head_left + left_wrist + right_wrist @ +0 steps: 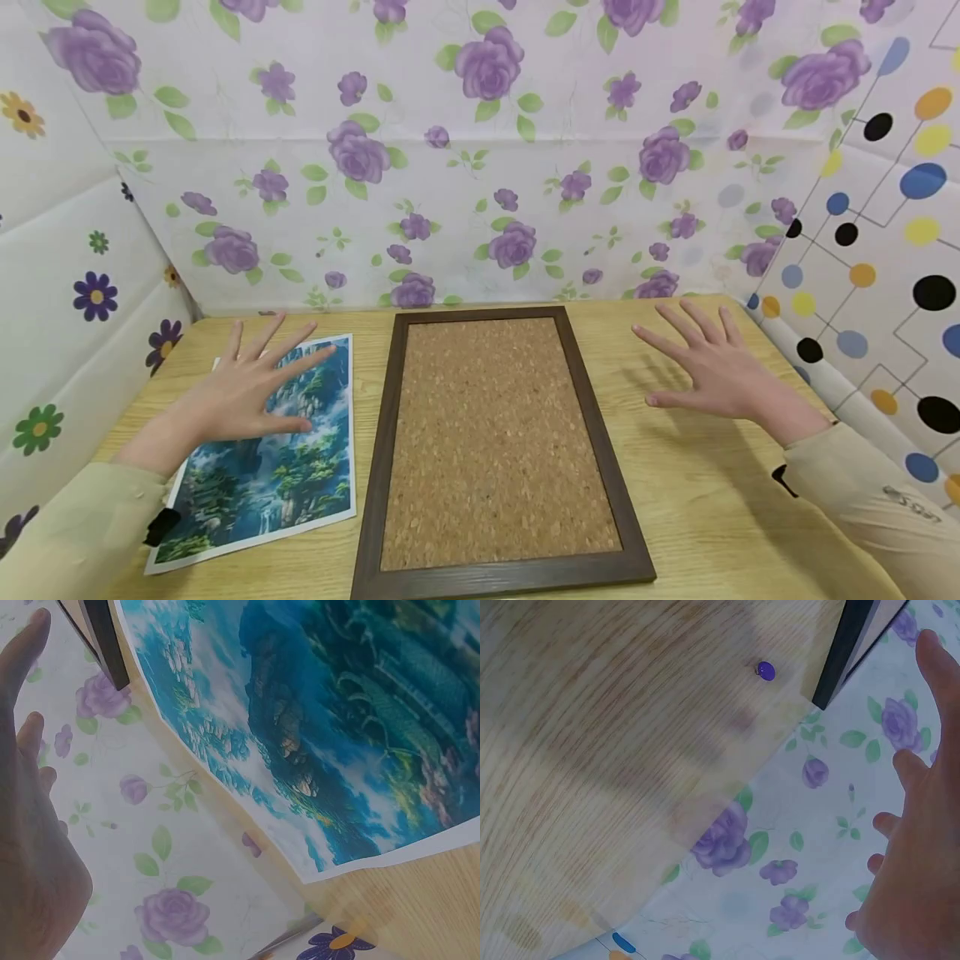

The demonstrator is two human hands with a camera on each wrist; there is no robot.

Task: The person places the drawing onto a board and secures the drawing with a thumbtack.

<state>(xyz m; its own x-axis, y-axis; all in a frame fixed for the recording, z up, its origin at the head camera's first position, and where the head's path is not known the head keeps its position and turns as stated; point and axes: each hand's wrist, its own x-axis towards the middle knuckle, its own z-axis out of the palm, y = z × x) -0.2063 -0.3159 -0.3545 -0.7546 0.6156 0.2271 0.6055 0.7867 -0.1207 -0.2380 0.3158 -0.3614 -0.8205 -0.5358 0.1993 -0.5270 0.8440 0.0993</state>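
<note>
My left hand (243, 387) hovers with spread fingers over a landscape print (315, 479) of waterfalls, cliffs and trees, covering part of it. The print, white-bordered, lies a little askew on the left of the table. In the middle lies a cork board (498, 442) with a dark brown frame. On its right side, my right hand (716, 375) hangs above the wood with fingers spread, holding nothing. A purple push pin (765, 670) shows on the tabletop in the right wrist view, near the board's frame; the head view does not show it.
The light wood table (637, 467) ends at a back wall sheet (450, 208) printed with purple roses. A flowered sheet (67, 333) stands on the left, and a dotted sheet (892, 275) on the right.
</note>
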